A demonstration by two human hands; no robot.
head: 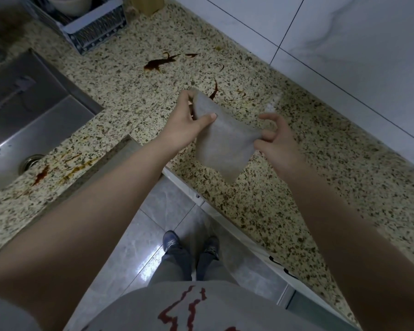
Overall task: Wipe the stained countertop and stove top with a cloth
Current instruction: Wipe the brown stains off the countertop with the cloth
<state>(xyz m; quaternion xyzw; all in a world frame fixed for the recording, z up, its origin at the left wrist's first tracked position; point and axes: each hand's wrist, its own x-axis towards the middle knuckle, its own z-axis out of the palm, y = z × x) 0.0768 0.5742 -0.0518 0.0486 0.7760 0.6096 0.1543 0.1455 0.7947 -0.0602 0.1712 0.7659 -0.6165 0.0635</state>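
Note:
A grey cloth (222, 144) hangs spread between my hands above the speckled granite countertop (296, 187). My left hand (187, 120) pinches its upper left corner between thumb and fingers. My right hand (275, 137) pinches the right edge, with the other fingers curled above it. Dark brown stains (157, 64) lie on the counter beyond the cloth, one streak (214, 91) right behind its top corner. More brown and orange stains (42, 175) mark the counter strip in front of the sink. No stove top is in view.
A steel sink (29, 115) with a drain sits at the left. A dish rack (91, 27) with a bowl stands at the back, beside a wooden block (148, 4). White tiled wall (344, 44) runs along the right. My feet stand on the grey tiled floor (153, 211).

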